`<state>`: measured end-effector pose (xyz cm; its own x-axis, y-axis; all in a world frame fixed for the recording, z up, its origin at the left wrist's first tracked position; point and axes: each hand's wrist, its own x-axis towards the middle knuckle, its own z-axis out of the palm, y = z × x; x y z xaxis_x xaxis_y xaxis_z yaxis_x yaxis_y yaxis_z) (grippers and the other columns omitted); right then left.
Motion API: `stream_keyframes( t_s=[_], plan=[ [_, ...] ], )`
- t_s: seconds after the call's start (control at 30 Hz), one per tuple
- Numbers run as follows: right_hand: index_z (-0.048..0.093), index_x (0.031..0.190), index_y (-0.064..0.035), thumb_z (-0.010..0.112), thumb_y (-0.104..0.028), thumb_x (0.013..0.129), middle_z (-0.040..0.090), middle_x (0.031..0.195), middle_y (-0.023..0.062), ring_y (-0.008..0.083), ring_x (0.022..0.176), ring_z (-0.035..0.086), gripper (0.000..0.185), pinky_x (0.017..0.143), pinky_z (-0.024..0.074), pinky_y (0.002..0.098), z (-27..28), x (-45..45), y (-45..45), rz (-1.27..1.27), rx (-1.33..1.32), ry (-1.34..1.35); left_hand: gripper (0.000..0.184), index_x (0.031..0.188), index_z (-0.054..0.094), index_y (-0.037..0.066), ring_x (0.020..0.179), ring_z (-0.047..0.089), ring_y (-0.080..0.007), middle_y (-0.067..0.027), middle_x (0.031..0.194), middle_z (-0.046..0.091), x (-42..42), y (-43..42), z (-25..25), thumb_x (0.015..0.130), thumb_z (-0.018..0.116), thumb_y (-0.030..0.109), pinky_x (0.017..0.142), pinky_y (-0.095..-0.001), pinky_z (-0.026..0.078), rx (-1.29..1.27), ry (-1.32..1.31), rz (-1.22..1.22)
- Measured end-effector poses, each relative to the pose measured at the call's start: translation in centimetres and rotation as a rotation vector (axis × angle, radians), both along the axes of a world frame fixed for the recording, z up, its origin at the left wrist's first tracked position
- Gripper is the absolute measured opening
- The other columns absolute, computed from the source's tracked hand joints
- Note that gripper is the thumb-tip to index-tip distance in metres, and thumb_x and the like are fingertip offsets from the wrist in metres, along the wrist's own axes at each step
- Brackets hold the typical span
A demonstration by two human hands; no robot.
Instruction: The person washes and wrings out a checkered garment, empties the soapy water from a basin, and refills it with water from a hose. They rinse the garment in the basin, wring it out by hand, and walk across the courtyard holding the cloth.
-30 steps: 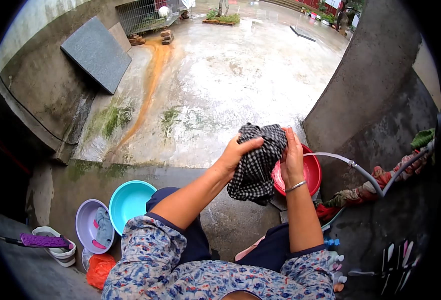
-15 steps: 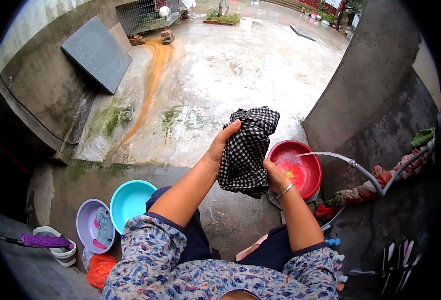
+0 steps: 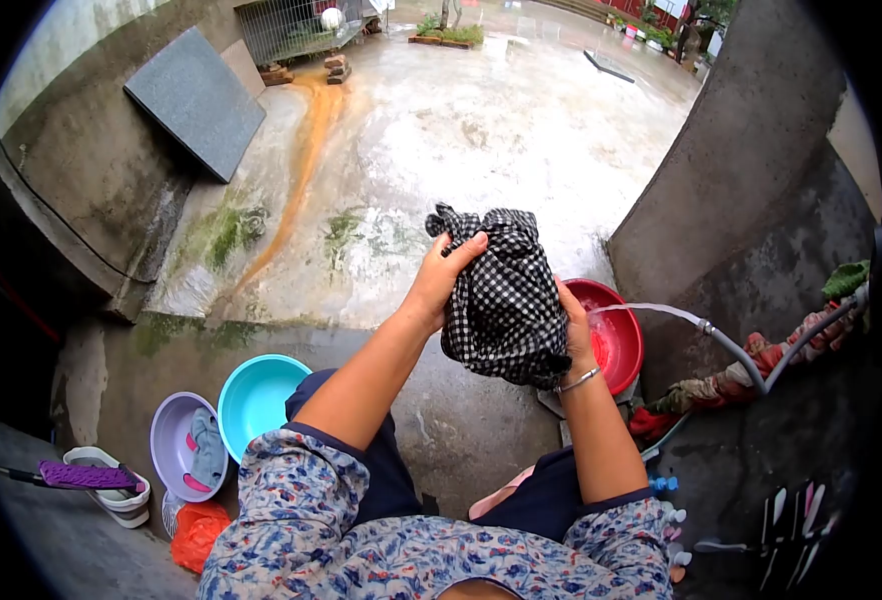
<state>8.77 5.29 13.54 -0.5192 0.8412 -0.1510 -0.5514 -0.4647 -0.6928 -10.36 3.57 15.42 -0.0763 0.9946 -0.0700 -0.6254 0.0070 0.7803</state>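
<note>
A bunched black-and-white checked cloth (image 3: 506, 300) is held up in front of me between both hands. My left hand (image 3: 444, 275) grips its upper left side, thumb on top and fingers behind. At the cloth's lower right edge, my right hand (image 3: 576, 335) holds it, with part of the fingers hidden behind the fabric. Just beyond my right hand stands a red basin (image 3: 629, 345), and water from a hose (image 3: 726, 345) runs into it.
A turquoise basin (image 3: 261, 400) and a purple basin (image 3: 169, 450) with grey-blue cloth stand at the lower left, near an orange bag (image 3: 199, 535) and a white bucket (image 3: 111, 490). Bottles line the lower right. A concrete wall (image 3: 731, 150) rises at the right.
The checked cloth has been turned and reshaped between my hands. Since half a second ago, my right hand has shifted slightly right and up along its edge, partly covering the red basin.
</note>
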Motion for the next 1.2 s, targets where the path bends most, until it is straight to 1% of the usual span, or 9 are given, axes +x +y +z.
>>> stream_keyframes(
  t_s=[0.17, 0.3, 0.37, 0.5, 0.67, 0.77, 0.93, 1.07, 1.2],
  plan=[
    [0.042, 0.135, -0.0062, 0.049, -0.024, 0.094, 0.056, 0.124, 0.0139, 0.0224, 0.107, 0.058, 0.045, 0.091, 0.0487, 0.0352, 0.8, -0.6, -0.5, -0.177, 0.127, 0.002, 0.040, 0.114, 0.048, 0.003, 0.082, 0.063, -0.0170, -0.0098, 0.097, 0.062, 0.1, 1.1, -1.3, 0.084, 0.067, 0.022, 0.073, -0.0304, 0.053, 0.023, 0.033, 0.129],
    [0.031, 0.142, -0.0064, 0.067, -0.030, 0.084, 0.049, 0.131, 0.0130, 0.0223, 0.116, 0.050, 0.072, 0.098, 0.0419, 0.0340, 1.2, -0.6, -1.3, 0.054, 0.221, -0.112, 0.041, 0.110, 0.053, 0.002, 0.088, 0.062, -0.0190, -0.0095, 0.099, 0.063, -0.2, 2.2, -3.0, 0.080, 0.071, 0.024, 0.076, -0.0304, 0.050, -0.091, -0.023, 0.268],
    [0.024, 0.144, -0.0051, 0.074, -0.033, 0.076, 0.039, 0.140, 0.0127, 0.0204, 0.126, 0.040, 0.089, 0.107, 0.0301, 0.0320, -1.0, -0.4, -0.3, 0.230, 0.446, -0.521, 0.044, 0.112, 0.054, 0.000, 0.084, 0.064, -0.0207, -0.0112, 0.099, 0.064, -0.7, 1.8, -2.8, 0.080, 0.069, 0.027, 0.073, -0.0313, 0.053, -0.021, 0.020, 0.197],
    [0.023, 0.141, 0.0040, 0.083, -0.034, 0.065, 0.040, 0.138, 0.0170, 0.0220, 0.128, 0.038, 0.104, 0.109, 0.0263, 0.0330, -1.2, -1.8, -1.7, 0.297, 0.651, -0.572, 0.044, 0.102, 0.063, -0.001, 0.075, 0.068, -0.0236, -0.0153, 0.092, 0.067, 0.6, 0.3, -1.5, 0.087, 0.057, 0.040, 0.069, -0.0351, 0.058, -0.066, -0.251, -0.135],
    [0.055, 0.117, 0.0052, 0.078, -0.017, 0.070, 0.062, 0.113, 0.0124, 0.0188, 0.102, 0.059, 0.057, 0.093, 0.0453, 0.0312, -1.2, -2.0, -2.5, 0.212, 0.446, -0.474, 0.065, 0.114, 0.056, 0.001, 0.091, 0.065, -0.0266, -0.0160, 0.105, 0.064, 1.3, 0.1, -0.7, 0.089, 0.044, 0.060, 0.080, -0.0382, 0.056, 0.091, -0.302, -0.268],
    [0.058, 0.108, 0.0026, 0.072, -0.016, 0.073, 0.065, 0.099, 0.0087, 0.0159, 0.089, 0.062, 0.042, 0.084, 0.0484, 0.0294, -0.7, -1.3, -2.2, 0.146, 0.346, -0.438, 0.066, 0.114, 0.057, 0.004, 0.101, 0.061, -0.0267, -0.0138, 0.110, 0.062, 0.7, 0.7, -0.2, 0.092, 0.033, 0.061, 0.091, -0.0415, 0.049, 0.078, -0.288, -0.206],
    [0.062, 0.102, -0.0008, 0.066, -0.021, 0.078, 0.067, 0.090, 0.0076, 0.0145, 0.081, 0.065, 0.032, 0.069, 0.0530, 0.0271, -0.2, -0.7, -1.6, 0.009, 0.060, -0.201, 0.038, 0.110, 0.056, 0.008, 0.104, 0.055, -0.0290, -0.0152, 0.108, 0.061, -0.9, 2.3, -4.2, 0.097, 0.039, 0.040, 0.088, -0.0435, 0.046, -0.084, -0.147, -0.041],
    [0.060, 0.110, -0.0034, 0.048, -0.018, 0.093, 0.066, 0.098, 0.0059, 0.0129, 0.085, 0.065, 0.025, 0.074, 0.0546, 0.0273, -1.2, -0.6, -1.7, -0.045, -0.025, -0.047, 0.023, 0.107, 0.056, 0.007, 0.094, 0.060, -0.0264, -0.0141, 0.103, 0.062, -1.5, 1.8, -5.1, 0.094, 0.051, 0.026, 0.082, -0.0383, 0.051, -0.056, -0.089, -0.100],
    [0.060, 0.113, -0.0011, 0.054, -0.020, 0.089, 0.066, 0.101, 0.0072, 0.0128, 0.085, 0.065, 0.031, 0.075, 0.0535, 0.0266, -2.3, -1.0, -1.7, 0.037, -0.017, -0.100, 0.021, 0.111, 0.053, 0.007, 0.088, 0.063, -0.0188, -0.0084, 0.100, 0.063, -2.3, 1.5, -3.4, 0.092, 0.056, 0.015, 0.075, -0.0318, 0.053, 0.091, -0.008, -0.036]
  ],
)
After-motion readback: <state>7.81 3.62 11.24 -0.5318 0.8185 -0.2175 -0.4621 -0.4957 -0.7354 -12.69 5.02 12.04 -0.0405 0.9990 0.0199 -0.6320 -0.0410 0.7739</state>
